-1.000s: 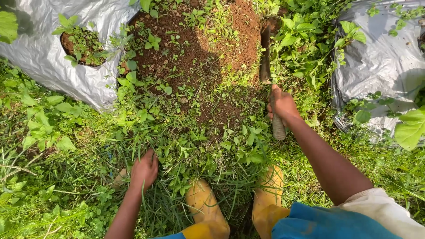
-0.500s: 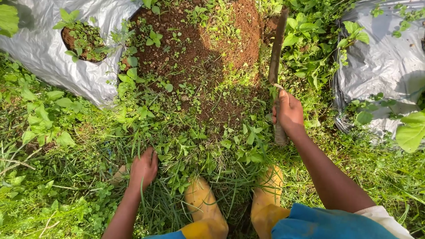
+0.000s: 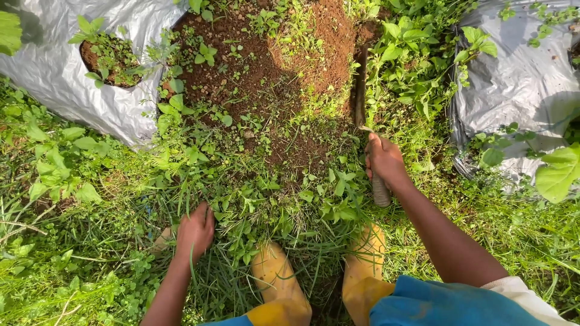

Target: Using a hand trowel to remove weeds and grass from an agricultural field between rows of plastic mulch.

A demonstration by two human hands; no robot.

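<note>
A person crouches in weedy grass before a patch of bare red-brown soil. Just right of the soil, the right hand wraps its fingers tightly around the handle of a long-bladed knife, blade pointing away. Below the soil's left edge, the left hand grips grass, fingers curled together. Yellow boots stand below the soil.
</note>
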